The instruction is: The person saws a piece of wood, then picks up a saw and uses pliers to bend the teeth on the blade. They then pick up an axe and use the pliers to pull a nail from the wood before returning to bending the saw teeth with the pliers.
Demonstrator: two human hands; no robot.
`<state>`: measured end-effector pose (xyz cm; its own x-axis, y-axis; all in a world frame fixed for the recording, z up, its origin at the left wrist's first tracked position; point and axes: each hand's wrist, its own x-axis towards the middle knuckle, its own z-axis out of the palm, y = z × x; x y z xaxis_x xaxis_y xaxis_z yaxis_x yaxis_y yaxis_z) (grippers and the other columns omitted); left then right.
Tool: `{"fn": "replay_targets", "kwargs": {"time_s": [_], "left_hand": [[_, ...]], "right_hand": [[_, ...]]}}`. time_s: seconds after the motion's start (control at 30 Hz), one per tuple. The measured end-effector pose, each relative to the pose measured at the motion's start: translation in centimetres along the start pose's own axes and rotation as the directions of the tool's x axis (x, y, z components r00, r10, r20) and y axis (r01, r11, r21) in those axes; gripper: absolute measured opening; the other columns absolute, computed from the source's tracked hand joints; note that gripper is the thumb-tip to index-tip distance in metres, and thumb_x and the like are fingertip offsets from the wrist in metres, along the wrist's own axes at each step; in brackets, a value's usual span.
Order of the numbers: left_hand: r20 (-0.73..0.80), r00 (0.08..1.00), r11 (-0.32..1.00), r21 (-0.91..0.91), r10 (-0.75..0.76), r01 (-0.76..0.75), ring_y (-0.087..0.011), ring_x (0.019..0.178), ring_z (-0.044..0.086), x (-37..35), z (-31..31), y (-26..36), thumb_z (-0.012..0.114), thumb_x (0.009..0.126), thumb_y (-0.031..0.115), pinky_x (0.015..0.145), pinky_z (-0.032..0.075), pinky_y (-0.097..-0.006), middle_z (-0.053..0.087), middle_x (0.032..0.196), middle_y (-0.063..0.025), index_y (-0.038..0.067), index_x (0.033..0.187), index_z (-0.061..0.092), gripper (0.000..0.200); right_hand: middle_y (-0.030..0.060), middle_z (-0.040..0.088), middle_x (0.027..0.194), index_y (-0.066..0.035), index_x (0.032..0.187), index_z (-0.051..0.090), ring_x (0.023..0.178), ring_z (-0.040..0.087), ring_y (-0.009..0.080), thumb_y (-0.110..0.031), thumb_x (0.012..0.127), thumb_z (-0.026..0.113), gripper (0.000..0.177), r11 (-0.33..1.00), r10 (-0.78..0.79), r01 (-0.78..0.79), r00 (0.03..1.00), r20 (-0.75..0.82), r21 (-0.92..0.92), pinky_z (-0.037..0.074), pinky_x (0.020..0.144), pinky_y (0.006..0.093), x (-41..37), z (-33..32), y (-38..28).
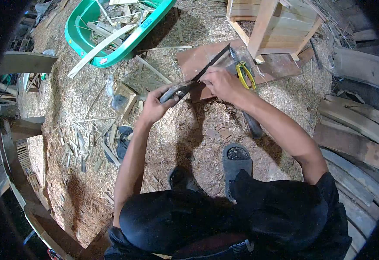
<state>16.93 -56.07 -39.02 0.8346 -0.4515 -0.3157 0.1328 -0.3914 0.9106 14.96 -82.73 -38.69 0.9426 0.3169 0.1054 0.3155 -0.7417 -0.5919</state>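
My left hand (157,104) is wrapped round the grey handle of a hand saw (215,60), whose dark toothed blade points up and away to the right. My right hand (222,84) is at the blade near the handle, its fingers pinched together against it; the exact grip is partly hidden. Beyond the right hand, pliers with yellow handles (246,77) lie on a brown board (194,58). A dark tool handle (253,125) shows below my right forearm.
A green tub (131,50) full of wood scraps stands at the upper left. At the upper right is a wooden box-like frame (263,32). Wood offcuts (79,143) and shavings cover the ground by my left arm. Planks (354,143) are stacked along the right.
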Motion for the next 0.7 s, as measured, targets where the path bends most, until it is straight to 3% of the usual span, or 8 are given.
{"fn": "replay_targets", "kwargs": {"time_s": [0.07,0.13,0.23,0.37,0.57,0.7], "left_hand": [[0.005,1.000,1.000,0.000,-0.004,0.004,-0.0106,0.089,0.060,-0.2,0.6,0.7,0.072,0.081,0.009,0.082,0.049,-0.0274,0.069,0.099,-0.0040,0.003,0.124,0.063,0.044],[-0.019,0.999,0.998,0.036,0.042,-0.042,-0.0133,0.093,0.062,-0.4,1.0,0.8,0.071,0.081,0.009,0.086,0.048,-0.0294,0.070,0.101,-0.0068,0.003,0.124,0.062,0.044],[-0.030,0.972,0.967,0.117,0.232,-0.227,-0.0186,0.102,0.063,-0.3,1.3,0.4,0.070,0.081,0.009,0.092,0.047,-0.0321,0.069,0.110,-0.0117,0.003,0.124,0.062,0.044],[-0.019,0.979,0.970,0.139,0.205,-0.201,-0.0216,0.107,0.063,-0.3,1.4,0.6,0.070,0.080,0.008,0.095,0.046,-0.0333,0.067,0.115,-0.0133,0.004,0.124,0.062,0.045],[-0.025,0.983,0.977,0.121,0.180,-0.175,-0.0213,0.107,0.063,-0.4,1.5,1.1,0.070,0.080,0.006,0.095,0.046,-0.0336,0.068,0.115,-0.0131,0.005,0.125,0.062,0.045],[-0.024,0.983,0.979,0.099,0.180,-0.177,-0.0204,0.106,0.063,-0.5,1.4,1.6,0.070,0.080,0.005,0.094,0.046,-0.0332,0.068,0.114,-0.0128,0.005,0.124,0.063,0.045]], "right_hand": [[0.0172,0.063,0.091,-0.002,0.096,0.071,0.088,0.062,0.0366,-0.002,0.080,0.060,0.019,0.999,-0.033,0.033,0.999,0.014,-0.038,0.052,0.079,0.0430,0.4,0.3,0.3],[0.0189,0.062,0.088,-0.002,0.088,0.070,0.088,0.063,0.0384,-0.006,0.082,0.058,0.014,0.997,-0.063,0.062,0.998,-0.011,-0.041,0.053,0.077,0.0454,0.6,0.9,0.6],[0.0196,0.062,0.088,-0.001,0.089,0.068,0.087,0.064,0.0393,-0.008,0.082,0.058,0.014,0.996,-0.084,0.084,0.996,-0.008,-0.044,0.054,0.075,0.0467,0.9,1.1,0.6],[0.0167,0.060,0.091,-0.001,0.098,0.065,0.088,0.062,0.0393,-0.003,0.082,0.059,0.018,0.999,-0.020,0.021,1.000,-0.017,0.040,0.052,0.075,0.0466,0.8,1.1,0.6],[0.0165,0.059,0.090,-0.001,0.097,0.064,0.085,0.062,0.0396,-0.004,0.081,0.060,0.016,0.991,-0.134,0.134,0.991,0.006,-0.021,0.052,0.073,0.0468,0.4,1.1,0.5],[0.0160,0.060,0.090,-0.001,0.096,0.065,0.085,0.063,0.0386,-0.003,0.081,0.061,0.016,0.996,-0.088,0.088,0.995,0.045,-0.001,0.053,0.073,0.0460,0.5,1.0,0.2]]}}
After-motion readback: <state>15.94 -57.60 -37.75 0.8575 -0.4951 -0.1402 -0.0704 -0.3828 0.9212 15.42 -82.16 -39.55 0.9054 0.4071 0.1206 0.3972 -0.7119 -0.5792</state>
